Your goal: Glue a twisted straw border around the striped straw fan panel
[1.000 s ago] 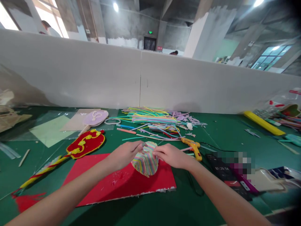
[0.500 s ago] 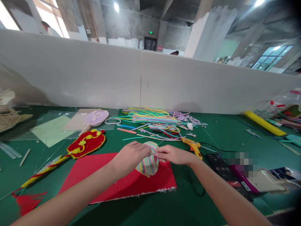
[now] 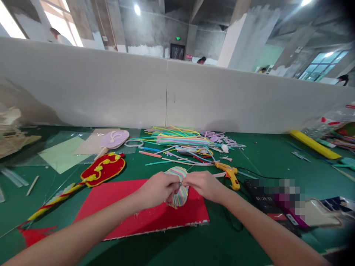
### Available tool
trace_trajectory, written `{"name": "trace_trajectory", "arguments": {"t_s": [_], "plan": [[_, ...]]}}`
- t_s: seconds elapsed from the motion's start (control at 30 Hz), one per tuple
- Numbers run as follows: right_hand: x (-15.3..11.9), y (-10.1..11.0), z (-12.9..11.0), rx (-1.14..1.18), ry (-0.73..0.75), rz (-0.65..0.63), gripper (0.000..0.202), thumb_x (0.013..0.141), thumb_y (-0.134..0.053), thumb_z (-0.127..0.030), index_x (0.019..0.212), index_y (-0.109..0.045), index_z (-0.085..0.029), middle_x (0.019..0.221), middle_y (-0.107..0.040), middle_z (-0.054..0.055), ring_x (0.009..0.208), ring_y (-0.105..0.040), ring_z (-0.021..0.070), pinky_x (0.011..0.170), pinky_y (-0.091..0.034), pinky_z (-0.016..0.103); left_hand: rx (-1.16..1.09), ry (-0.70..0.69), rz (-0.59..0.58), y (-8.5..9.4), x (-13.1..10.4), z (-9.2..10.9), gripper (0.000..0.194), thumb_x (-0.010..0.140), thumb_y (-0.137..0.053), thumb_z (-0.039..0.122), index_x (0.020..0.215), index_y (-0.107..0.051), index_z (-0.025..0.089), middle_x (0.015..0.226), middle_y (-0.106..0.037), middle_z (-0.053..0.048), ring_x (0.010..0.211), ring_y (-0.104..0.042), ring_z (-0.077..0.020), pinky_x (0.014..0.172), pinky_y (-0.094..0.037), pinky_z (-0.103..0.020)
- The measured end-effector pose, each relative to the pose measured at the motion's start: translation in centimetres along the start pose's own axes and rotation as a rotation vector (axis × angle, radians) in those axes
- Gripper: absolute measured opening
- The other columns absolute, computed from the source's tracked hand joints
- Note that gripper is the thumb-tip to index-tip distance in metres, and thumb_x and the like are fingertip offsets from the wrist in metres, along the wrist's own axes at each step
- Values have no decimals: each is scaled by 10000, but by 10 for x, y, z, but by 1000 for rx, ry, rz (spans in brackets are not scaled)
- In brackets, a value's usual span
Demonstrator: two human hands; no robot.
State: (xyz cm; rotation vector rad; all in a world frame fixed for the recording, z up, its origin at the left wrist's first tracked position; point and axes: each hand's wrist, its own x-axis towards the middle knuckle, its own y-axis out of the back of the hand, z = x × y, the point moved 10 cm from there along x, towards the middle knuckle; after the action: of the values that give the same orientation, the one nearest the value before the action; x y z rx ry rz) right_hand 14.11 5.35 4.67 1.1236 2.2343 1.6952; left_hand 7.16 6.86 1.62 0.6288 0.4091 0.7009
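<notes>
My left hand (image 3: 161, 190) and my right hand (image 3: 204, 185) meet fingertip to fingertip, both closed in a pinch. Between them shows a small greyish bit, too small to name. Just beneath and behind the fingers is a rounded piece covered in pastel stripes (image 3: 181, 197), partly hidden by both hands. It lies over a red board (image 3: 127, 212) with a ragged white front edge. A thin pink strip (image 3: 220, 174) shows beyond my right hand, close to the yellow hot glue gun (image 3: 230, 174); whether my right hand holds it I cannot tell.
Behind the board lies a heap of coloured pipe cleaners (image 3: 180, 139). To the left are a red and yellow fan (image 3: 104, 170) and a lilac fan (image 3: 115, 139). On the right sit a phone (image 3: 263, 199) and a yellow bar (image 3: 314, 144). A white partition (image 3: 111, 88) closes the back.
My left fingers have curled inward and moved slightly lower, and my right hand has turned a little. The pink strip beside the glue gun now shows.
</notes>
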Motion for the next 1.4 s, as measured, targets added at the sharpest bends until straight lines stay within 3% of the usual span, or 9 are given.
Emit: {"name": "trace_trajectory", "arguments": {"t_s": [0.1, 0.17, 0.37, 0.5, 0.73, 0.83, 0.97, 1.13, 1.4], "plan": [[-8, 1, -15, -222, 177, 83, 292, 972, -345, -169, 967, -637, -151, 853, -687, 71, 784, -610, 142, 664, -427, 242, -588, 137, -162, -26, 5, -17, 290, 848, -404, 430, 686, -438, 192, 457, -498, 33, 378, -513, -140, 466, -431, -252], [-10, -2, -13, -248, 166, 69, 283, 973, -358, -178, 974, -639, -147, 870, -694, 75, 785, -618, 146, 658, -426, 244, -631, 158, -167, -30, 6, -23, 321, 832, -420, 475, 686, -439, 190, 469, -510, 24, 397, -528, -150, 463, -434, -257], [-5, -17, 21, 142, -272, -182, 271, 975, -401, -289, 852, -625, -200, 797, -662, -2, 714, -583, 127, 627, -372, 227, 367, -11, 123, 7, -4, -1, 120, 894, -476, 223, 963, -571, 198, 876, -677, -47, 780, -650, -208, 609, -430, -252], [-2, -22, 24, 460, -355, -257, 322, 964, -409, -373, 757, -556, -174, 686, -531, -27, 660, -470, 107, 605, -333, 222, 766, -183, 135, 3, -10, 23, 114, 924, -455, 156, 969, -557, 176, 849, -673, -43, 758, -651, -197, 615, -444, -260], [-15, -39, 19, 915, -456, -480, 440, 930, -421, -522, 674, -456, -166, 607, -430, -52, 540, -363, 67, 570, -311, 230, 922, -513, 292, 3, -28, 43, 174, 921, -418, 102, 1006, -558, 163, 855, -660, -53, 811, -639, -172, 699, -475, -268], [-17, -39, 15, 1067, -487, -446, 393, 915, -488, -489, 707, -486, -155, 646, -489, -33, 573, -425, 66, 587, -332, 226, 950, -612, 343, 5, -34, 50, 196, 938, -388, 119, 1026, -559, 159, 879, -662, -68, 825, -631, -169, 718, -481, -278], [-23, -51, 14, 1279, -587, -441, 337, 868, -587, -459, 761, -447, -171, 607, -393, -78, 477, -288, 31, 459, -213, 203, 1042, -736, 396, 3, -42, 60, 218, 950, -364, 114, 1050, -557, 128, 884, -667, -81, 838, -631, -176, 728, -496, -299], [-26, -54, 15, 1332, -629, -463, 340, 851, -600, -482, 828, -473, -168, 603, -339, -92, 473, -214, 30, 438, -145, 216, 1166, -846, 443, -4, -50, 68, 250, 927, -370, 57, 1130, -516, 57, 822, -673, -78, 783, -644, -182, 708, -520, -327], [-24, -48, 12, 1207, -613, -468, 411, 835, -573, -556, 829, -536, -147, 602, -322, -86, 509, -229, 47, 477, -174, 227, 1250, -842, 444, -7, -49, 73, 198, 920, -391, 67, 1033, -550, 103, 826, -671, -63, 753, -640, -173, 692, -506, -317]]}}
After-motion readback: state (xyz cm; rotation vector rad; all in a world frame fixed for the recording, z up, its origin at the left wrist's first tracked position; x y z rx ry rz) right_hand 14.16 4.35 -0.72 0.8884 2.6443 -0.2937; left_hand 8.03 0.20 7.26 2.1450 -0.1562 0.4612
